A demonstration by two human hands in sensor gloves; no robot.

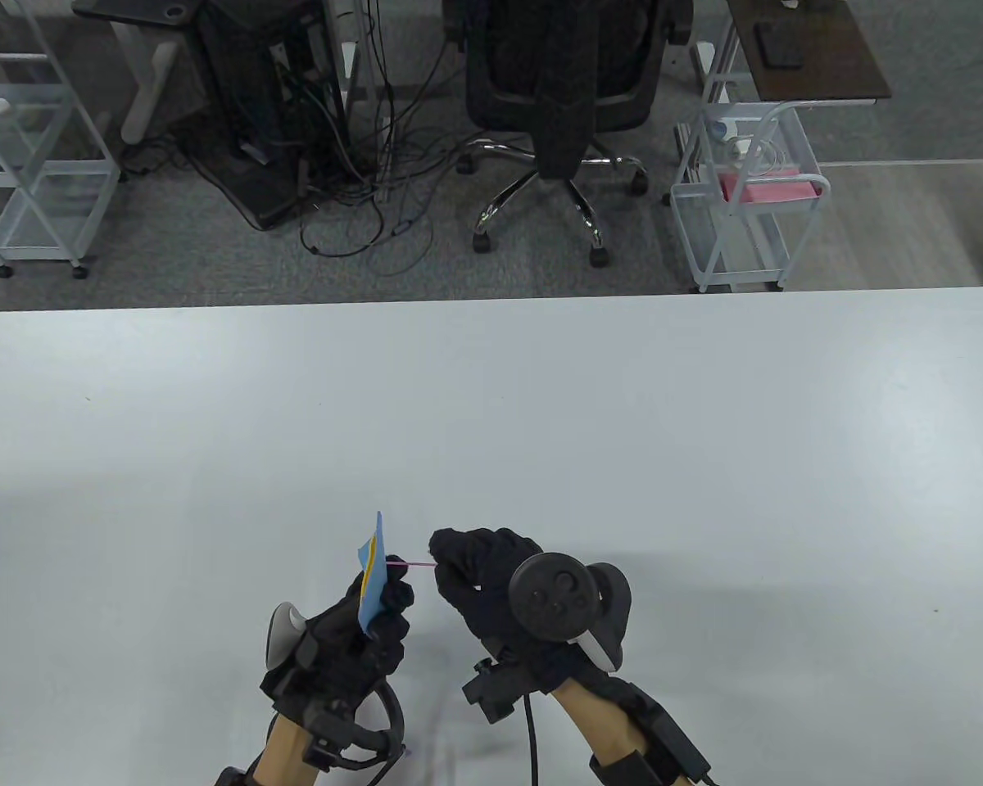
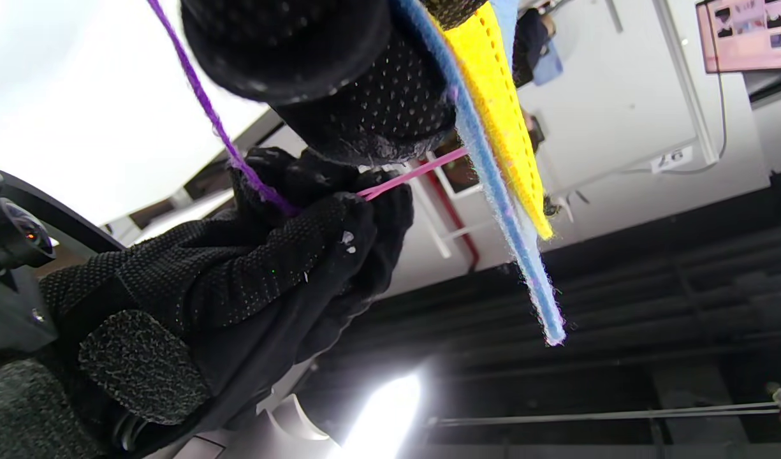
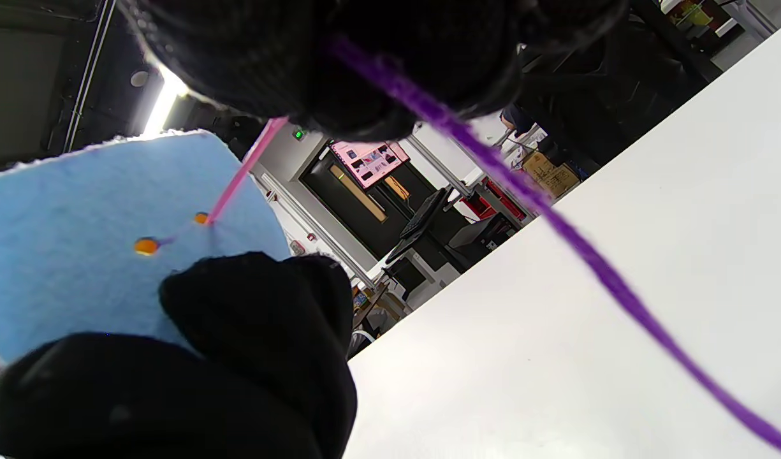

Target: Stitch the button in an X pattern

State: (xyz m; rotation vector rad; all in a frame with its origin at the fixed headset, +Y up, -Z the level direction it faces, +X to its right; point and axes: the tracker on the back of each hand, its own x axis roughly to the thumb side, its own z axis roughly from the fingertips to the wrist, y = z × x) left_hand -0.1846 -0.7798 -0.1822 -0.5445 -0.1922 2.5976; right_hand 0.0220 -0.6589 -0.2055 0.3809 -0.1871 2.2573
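My left hand (image 1: 352, 630) holds a blue felt square (image 1: 372, 583) upright above the table, with a yellow button (image 2: 495, 108) flat against its far face. My right hand (image 1: 467, 573) pinches a pink needle (image 1: 414, 565) that sticks out of the felt toward it. In the right wrist view the needle (image 3: 240, 172) enters the blue felt (image 3: 78, 255) at a small orange hole, with a second orange hole beside it. A purple thread (image 3: 556, 223) trails from my right hand's fingers; it also shows in the left wrist view (image 2: 218, 124).
The white table (image 1: 622, 426) spreads wide ahead and to both sides. Beyond its far edge stand an office chair (image 1: 557, 98), white wire carts (image 1: 745, 205) and a computer tower with cables (image 1: 270, 106).
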